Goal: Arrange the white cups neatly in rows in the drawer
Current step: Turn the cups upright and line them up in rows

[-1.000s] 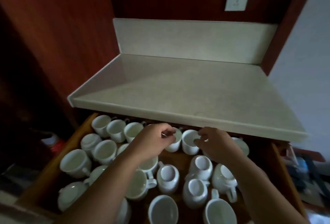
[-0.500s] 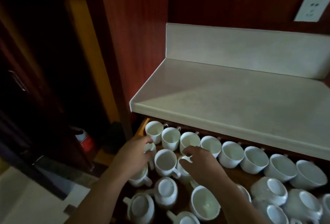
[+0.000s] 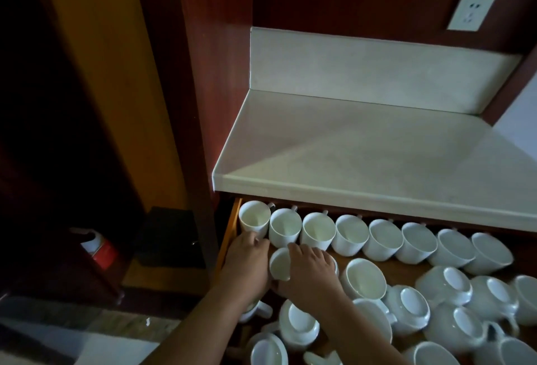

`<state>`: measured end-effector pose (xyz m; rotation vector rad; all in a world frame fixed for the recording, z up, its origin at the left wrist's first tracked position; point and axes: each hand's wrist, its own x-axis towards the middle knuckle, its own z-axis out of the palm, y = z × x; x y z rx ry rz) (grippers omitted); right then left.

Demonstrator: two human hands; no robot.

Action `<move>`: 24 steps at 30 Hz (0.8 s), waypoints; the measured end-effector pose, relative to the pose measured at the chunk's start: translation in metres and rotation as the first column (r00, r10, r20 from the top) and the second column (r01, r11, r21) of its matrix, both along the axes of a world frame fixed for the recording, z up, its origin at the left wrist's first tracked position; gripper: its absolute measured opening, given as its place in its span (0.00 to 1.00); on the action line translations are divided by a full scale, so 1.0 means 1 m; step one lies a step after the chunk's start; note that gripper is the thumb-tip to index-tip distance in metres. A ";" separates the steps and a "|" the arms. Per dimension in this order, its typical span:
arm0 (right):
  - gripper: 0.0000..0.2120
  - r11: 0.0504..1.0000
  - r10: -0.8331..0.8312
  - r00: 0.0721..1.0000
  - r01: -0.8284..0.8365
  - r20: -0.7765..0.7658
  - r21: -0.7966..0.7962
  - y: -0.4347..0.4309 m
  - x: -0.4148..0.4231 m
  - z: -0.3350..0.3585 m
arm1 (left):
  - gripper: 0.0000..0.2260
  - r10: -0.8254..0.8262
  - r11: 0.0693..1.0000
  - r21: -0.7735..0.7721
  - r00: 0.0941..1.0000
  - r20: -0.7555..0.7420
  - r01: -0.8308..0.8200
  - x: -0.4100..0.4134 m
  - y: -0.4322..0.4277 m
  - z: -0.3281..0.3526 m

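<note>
View from above into an open brown wooden drawer [image 3: 231,229] beneath a pale stone countertop [image 3: 363,161].

(a) Back row [image 3: 383,236]: eight white glazed ceramic cups, upright and rim to rim. The row runs left to right, parallel to the countertop edge.

(b) My right hand [image 3: 311,270] lies over a white ceramic cup [image 3: 279,261] standing mouth-up just before the row's second cup. My fingers reach across its far rim and my thumb hooks its near rim, so I have it clasped. Its handle is hidden.

(c) My left hand [image 3: 247,263] touches the right one and sits nearer the drawer's wall. Its fingertips [image 3: 256,241] curl at the foot of the row's leftmost cup; whether the palm covers anything I cannot tell.

(d) Loose white cups [image 3: 453,295], many upturned, lie jumbled to the right and towards me.

The governing relation, as I judge it, is that the second row's first place lies leftward of the held cup, under my left hand (which must clear first).

Half a second earlier my hands stood apart, with this cup's mouth open between them. A second earlier both worked at the middle of the back row.
</note>
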<state>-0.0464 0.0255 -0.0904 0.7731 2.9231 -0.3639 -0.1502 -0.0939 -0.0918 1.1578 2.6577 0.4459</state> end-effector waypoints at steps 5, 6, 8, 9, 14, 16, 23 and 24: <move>0.37 0.998 -0.019 0.999 0.021 -0.044 0.055 0.001 0.001 -0.007 | 0.12 -0.002 0.998 -0.068 1.000 -0.025 0.000 -0.003 0.003 0.001; 0.36 0.998 -0.027 0.998 0.030 -0.050 0.060 0.002 0.002 -0.007 | 0.12 -0.001 0.997 -0.076 0.999 -0.039 -0.001 -0.004 0.004 0.002; 0.35 0.997 -0.038 0.998 0.041 -0.047 0.065 0.005 0.003 -0.007 | 0.15 -0.007 0.996 -0.085 0.997 -0.072 0.001 -0.005 0.006 0.002; 0.35 0.997 -0.040 0.998 0.042 -0.041 0.064 0.006 0.004 -0.006 | 0.16 -0.009 0.996 -0.087 0.996 -0.088 0.002 -0.004 0.006 0.001; 0.34 0.997 -0.052 0.999 0.052 -0.004 0.057 0.011 0.006 -0.001 | 0.21 0.016 0.997 -0.067 0.994 -0.112 -0.024 -0.003 0.005 -0.004; 0.33 0.996 -0.070 0.997 0.069 0.017 0.048 0.012 0.007 0.002 | 0.20 0.023 0.998 -0.064 0.995 -0.097 -0.030 -0.003 0.007 -0.004; 0.33 0.982 -0.189 0.981 0.190 0.049 -0.002 0.029 0.020 0.008 | 0.23 0.012 0.999 -0.041 1.000 0.010 -0.011 -0.004 0.006 -0.006; 0.34 0.980 -0.198 0.979 0.199 0.049 -0.011 0.031 0.022 0.009 | 0.24 0.008 0.999 -0.037 1.000 0.021 -0.008 -0.004 0.005 -0.005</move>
